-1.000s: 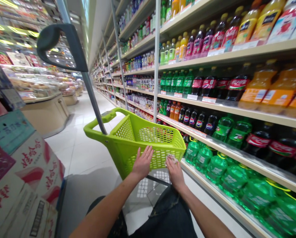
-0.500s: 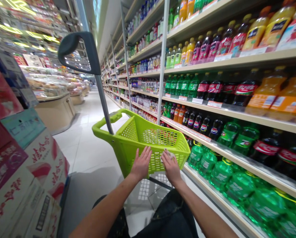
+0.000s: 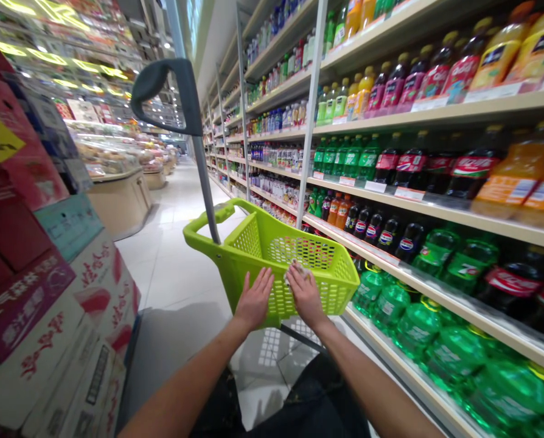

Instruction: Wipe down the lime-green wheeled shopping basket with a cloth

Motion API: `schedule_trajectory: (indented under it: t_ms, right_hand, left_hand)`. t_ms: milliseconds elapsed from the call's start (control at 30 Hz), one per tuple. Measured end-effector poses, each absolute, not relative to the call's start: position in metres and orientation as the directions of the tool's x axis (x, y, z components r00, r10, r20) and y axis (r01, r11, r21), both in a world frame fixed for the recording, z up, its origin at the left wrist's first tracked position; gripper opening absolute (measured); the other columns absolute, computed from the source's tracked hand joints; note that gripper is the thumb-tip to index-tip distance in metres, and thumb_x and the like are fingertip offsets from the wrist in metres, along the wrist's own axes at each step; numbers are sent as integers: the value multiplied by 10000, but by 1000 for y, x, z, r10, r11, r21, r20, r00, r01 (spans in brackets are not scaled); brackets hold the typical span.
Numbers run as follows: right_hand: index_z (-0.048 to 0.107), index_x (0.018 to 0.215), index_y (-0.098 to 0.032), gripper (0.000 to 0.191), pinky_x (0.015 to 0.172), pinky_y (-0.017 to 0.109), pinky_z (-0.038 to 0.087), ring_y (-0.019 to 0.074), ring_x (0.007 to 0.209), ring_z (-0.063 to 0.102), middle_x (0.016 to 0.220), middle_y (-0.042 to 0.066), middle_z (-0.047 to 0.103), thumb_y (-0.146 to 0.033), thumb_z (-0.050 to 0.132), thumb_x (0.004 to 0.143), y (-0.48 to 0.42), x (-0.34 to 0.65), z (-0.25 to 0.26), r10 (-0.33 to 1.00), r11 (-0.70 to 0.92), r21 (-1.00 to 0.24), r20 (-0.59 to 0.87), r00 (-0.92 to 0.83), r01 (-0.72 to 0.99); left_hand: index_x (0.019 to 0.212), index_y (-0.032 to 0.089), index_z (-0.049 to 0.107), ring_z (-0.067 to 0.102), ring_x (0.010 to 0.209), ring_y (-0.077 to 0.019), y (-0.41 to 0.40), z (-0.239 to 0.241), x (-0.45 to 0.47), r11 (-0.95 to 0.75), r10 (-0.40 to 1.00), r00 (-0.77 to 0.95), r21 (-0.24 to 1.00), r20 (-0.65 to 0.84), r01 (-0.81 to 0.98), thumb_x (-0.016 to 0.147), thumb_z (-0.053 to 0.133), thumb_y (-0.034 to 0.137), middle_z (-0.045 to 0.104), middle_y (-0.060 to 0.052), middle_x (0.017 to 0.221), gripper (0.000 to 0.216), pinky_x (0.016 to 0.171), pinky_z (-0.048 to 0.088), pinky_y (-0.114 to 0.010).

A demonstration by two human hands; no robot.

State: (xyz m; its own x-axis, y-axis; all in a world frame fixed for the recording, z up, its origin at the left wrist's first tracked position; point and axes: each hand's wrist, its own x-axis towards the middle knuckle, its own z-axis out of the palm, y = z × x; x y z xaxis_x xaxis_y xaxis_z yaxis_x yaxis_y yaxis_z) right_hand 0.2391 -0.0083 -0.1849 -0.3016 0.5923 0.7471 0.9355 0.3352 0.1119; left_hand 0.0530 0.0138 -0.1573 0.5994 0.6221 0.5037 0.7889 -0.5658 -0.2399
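Observation:
A lime green shopping basket [image 3: 263, 243] on wheels stands in the aisle in front of me, its grey pull handle [image 3: 167, 94] raised. My left hand [image 3: 254, 299] lies flat against the basket's near wall, fingers stretched out. My right hand [image 3: 305, 292] presses a small pale cloth [image 3: 296, 269] against the near rim, fingers laid over it. The two hands are close together. My knees in dark trousers show below.
Shelves of soft drink bottles [image 3: 418, 164] run along the right, with green bottles [image 3: 436, 340] on the lowest shelf. Stacked cartons [image 3: 57, 316] crowd the left. A white tiled aisle floor [image 3: 171, 267] leads ahead past round display counters [image 3: 117, 194].
My right hand with the cloth has slid left along the basket rim toward my left hand. The view has shifted, so the basket sits further right in the picture.

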Motion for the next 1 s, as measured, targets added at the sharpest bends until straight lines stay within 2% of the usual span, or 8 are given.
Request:
schedule_trajectory:
  t_ms: [200,400,533,600,800,1000]
  right_hand:
    - [534,1170,-157,391,985,416,322,196,1139,467,1202,106,556,-74,377,822,-11,236,-214,597,457,209,649,-472,865]
    - [458,1245,-140,448,1005,456,277,209,1228,374,1309,116,451,-43,329,827,3,217,-179,546,388,183,744,-385,903]
    - [549,1151,-141,394,985,428,316,214,1153,458,1186,100,570,-54,385,803,6,213,-193,507,467,267,700,-503,843]
    - [559,1137,-148,378,983,415,325,212,1155,457,1186,88,572,-69,403,802,4,208,-194,505,502,284,671,-543,817]
    - [466,1239,-156,442,1026,461,252,204,1242,359,1299,107,464,-48,343,827,19,183,-155,493,432,224,753,-437,873]
    - [558,1142,-170,365,986,428,335,206,1137,479,1201,91,560,-81,402,824,22,177,-188,496,535,316,634,-594,784]
  left_hand:
    - [1306,135,355,227,1316,-193,15,-155,33,-533,637,560,-222,530,816,719,340,106,299,-68,1406,589,1077,99,-492]
    - [1302,138,365,232,1314,-207,16,-151,22,-506,638,531,-217,557,835,720,341,101,312,-80,1401,584,1077,101,-496]
    - [1304,127,360,233,1314,-211,16,-151,14,-504,636,527,-214,565,837,710,351,105,305,-87,1404,594,1075,106,-499]
    - [1297,117,369,239,1312,-213,17,-150,9,-501,638,515,-199,573,842,709,351,106,316,-93,1398,588,1074,109,-501]
    - [1291,96,374,250,1307,-220,18,-144,0,-475,646,456,-145,613,868,715,355,108,327,-106,1391,577,1074,99,-500]
    - [1288,99,379,247,1309,-215,18,-141,-18,-448,658,424,-130,622,885,707,354,101,325,-96,1393,581,1075,82,-502]
